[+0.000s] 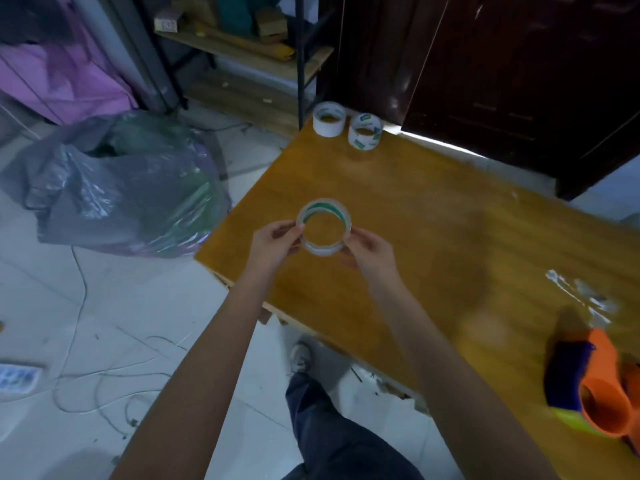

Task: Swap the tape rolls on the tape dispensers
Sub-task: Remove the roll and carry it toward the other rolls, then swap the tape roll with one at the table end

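Observation:
A clear tape roll (324,249) with a green-and-white core hangs above the left part of the wooden table (433,244). My left hand (277,242) pinches its left rim and my right hand (369,252) grips its right rim. Two more tape rolls stand at the table's far corner: a white one (328,118) and one with green print (365,132). An orange and blue tape dispenser (595,386) lies at the table's right edge, partly cut off by the frame.
Crumpled tape scraps (585,299) lie on the table near the dispenser. A full grey plastic bag (121,188) sits on the tiled floor to the left. Loose wires (104,375) trail over the floor. A dark cabinet (502,64) and a shelf (249,53) stand behind.

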### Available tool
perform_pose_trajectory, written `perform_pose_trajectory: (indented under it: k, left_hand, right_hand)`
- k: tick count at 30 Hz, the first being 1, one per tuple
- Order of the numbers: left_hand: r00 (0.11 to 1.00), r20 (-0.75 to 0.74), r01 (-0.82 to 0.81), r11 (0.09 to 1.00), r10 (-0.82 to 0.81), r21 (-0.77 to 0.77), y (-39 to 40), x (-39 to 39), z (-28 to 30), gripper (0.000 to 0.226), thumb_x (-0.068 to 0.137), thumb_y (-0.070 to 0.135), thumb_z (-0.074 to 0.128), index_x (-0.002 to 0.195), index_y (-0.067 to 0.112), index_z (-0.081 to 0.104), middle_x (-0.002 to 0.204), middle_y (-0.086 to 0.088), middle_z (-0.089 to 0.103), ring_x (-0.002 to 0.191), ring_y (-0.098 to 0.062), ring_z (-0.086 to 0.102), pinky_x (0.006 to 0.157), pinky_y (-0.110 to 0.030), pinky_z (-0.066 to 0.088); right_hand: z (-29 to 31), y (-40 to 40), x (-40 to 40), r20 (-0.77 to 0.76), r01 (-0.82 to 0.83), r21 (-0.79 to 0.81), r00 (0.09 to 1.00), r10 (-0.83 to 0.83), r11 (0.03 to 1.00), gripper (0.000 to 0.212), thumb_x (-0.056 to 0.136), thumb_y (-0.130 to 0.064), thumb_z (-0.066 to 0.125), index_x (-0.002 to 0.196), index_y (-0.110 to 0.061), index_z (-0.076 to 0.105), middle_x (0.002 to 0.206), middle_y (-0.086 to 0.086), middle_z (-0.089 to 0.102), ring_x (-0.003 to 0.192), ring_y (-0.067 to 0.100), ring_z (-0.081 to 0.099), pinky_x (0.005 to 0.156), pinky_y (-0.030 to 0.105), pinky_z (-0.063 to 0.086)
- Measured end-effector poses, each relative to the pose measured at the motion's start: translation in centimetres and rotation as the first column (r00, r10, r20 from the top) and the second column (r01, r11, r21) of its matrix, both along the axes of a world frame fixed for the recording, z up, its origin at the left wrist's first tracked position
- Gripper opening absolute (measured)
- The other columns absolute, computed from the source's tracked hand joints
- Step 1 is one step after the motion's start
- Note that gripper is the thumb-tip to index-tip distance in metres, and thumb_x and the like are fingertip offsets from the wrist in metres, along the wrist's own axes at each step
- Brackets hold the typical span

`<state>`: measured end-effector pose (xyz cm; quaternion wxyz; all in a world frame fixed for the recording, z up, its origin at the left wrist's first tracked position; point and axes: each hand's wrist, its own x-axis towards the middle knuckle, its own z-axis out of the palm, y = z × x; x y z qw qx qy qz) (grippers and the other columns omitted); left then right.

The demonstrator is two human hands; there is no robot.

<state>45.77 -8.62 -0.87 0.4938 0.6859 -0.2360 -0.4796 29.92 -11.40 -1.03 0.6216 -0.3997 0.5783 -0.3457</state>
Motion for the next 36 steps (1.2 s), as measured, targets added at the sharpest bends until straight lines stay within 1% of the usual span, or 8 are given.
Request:
perform_pose_trajectory:
  k: [4, 6, 12, 17, 21, 24, 29, 36]
  left_hand:
    - [0.99, 0.08, 0.114, 0.99, -0.12, 0.078, -5.5, 2.6, -0.6, 0.034, 0.087, 0.017, 0.065, 0.117, 0.002, 0.061, 0.099, -0.011, 0.065, 0.074, -0.012, 0.063, 0.07, -0.022, 0.056]
    - [0.982, 0.102, 0.15, 0.984, -0.16, 0.099, -8.0, 3.6, -0.8, 0.034, 0.088, 0.017, 0.064, 0.119, 0.002, 0.06, 0.1, -0.012, 0.065, 0.073, -0.013, 0.063, 0.07, -0.023, 0.055]
    - [0.969, 0.075, 0.223, 0.963, -0.236, 0.153, -13.6, 4.5, -1.4, 0.039, 0.092, 0.017, 0.058, 0.128, 0.003, 0.054, 0.117, -0.016, 0.065, 0.093, -0.025, 0.065, 0.084, -0.034, 0.054]
    - [0.955, 0.037, 0.282, 0.94, -0.294, 0.19, -17.6, 4.3, -2.2, 0.043, 0.093, 0.017, 0.056, 0.134, 0.006, 0.049, 0.127, -0.015, 0.06, 0.105, -0.026, 0.063, 0.084, -0.032, 0.053]
    - [0.934, -0.001, 0.35, 0.913, -0.358, 0.209, -20.8, 3.9, -3.0, 0.041, 0.095, 0.015, 0.053, 0.135, 0.009, 0.048, 0.131, -0.012, 0.057, 0.113, -0.027, 0.059, 0.088, -0.031, 0.051]
    - [0.932, -0.011, 0.355, 0.909, -0.361, 0.22, -23.4, 3.3, -4.3, 0.038, 0.095, 0.017, 0.053, 0.132, 0.01, 0.051, 0.13, -0.011, 0.058, 0.113, -0.028, 0.059, 0.082, -0.03, 0.05]
    - [0.929, -0.028, 0.365, 0.904, -0.368, 0.224, -26.5, 3.7, -6.7, 0.038, 0.094, 0.019, 0.054, 0.131, 0.012, 0.053, 0.128, -0.009, 0.06, 0.111, -0.027, 0.061, 0.082, -0.03, 0.052]
    - [0.876, 0.12, 0.444, 0.877, -0.468, 0.182, -27.9, 4.9, -7.3, 0.033, 0.094, 0.021, 0.052, 0.126, 0.013, 0.056, 0.126, -0.007, 0.061, 0.113, -0.024, 0.059, 0.098, -0.039, 0.049]
  right_hand:
    - [-1.0, -4.0, 2.1, 0.011, 0.065, 0.047, 0.998, -0.066, 0.997, 0.033, 0.09, -0.017, 0.061, 0.12, -0.004, 0.059, 0.089, 0.002, 0.068, 0.091, 0.021, 0.066, 0.079, 0.031, 0.058]
    - [-1.4, -5.7, 3.1, -0.018, 0.09, 0.033, 0.996, -0.089, 0.995, 0.035, 0.089, -0.02, 0.062, 0.12, -0.003, 0.06, 0.101, 0.007, 0.069, 0.095, 0.021, 0.065, 0.083, 0.032, 0.056]
    - [-2.5, -11.1, 5.1, -0.101, 0.162, 0.097, 0.983, -0.152, 0.982, 0.036, 0.089, -0.019, 0.061, 0.122, -0.004, 0.059, 0.119, 0.015, 0.065, 0.111, 0.026, 0.062, 0.099, 0.039, 0.048]
    - [-3.2, -15.2, 5.7, -0.142, 0.208, 0.18, 0.973, -0.184, 0.961, 0.041, 0.092, -0.015, 0.056, 0.13, -0.001, 0.052, 0.118, 0.017, 0.064, 0.107, 0.028, 0.064, 0.082, 0.032, 0.054]
    - [-3.4, -17.2, 6.3, -0.259, 0.214, 0.108, 0.949, -0.18, 0.971, 0.039, 0.094, -0.021, 0.052, 0.128, -0.002, 0.054, 0.099, 0.013, 0.065, 0.085, 0.028, 0.065, 0.084, 0.047, 0.056]
    - [-3.7, -18.9, 6.4, -0.383, 0.239, 0.05, 0.901, -0.202, 0.97, 0.036, 0.094, -0.025, 0.052, 0.118, 0.0, 0.061, 0.084, 0.012, 0.064, 0.082, 0.037, 0.066, 0.078, 0.056, 0.055]
    - [-5.0, -21.2, 7.5, -0.456, 0.261, 0.082, 0.868, -0.196, 0.962, 0.034, 0.096, -0.026, 0.047, 0.112, -0.001, 0.063, 0.094, 0.026, 0.069, 0.088, 0.042, 0.066, 0.078, 0.058, 0.054]
    - [-5.3, -23.2, 7.4, -0.513, 0.226, 0.077, 0.844, -0.155, 0.971, 0.035, 0.096, -0.026, 0.047, 0.12, -0.005, 0.059, 0.106, 0.017, 0.068, 0.091, 0.03, 0.066, 0.078, 0.042, 0.055]
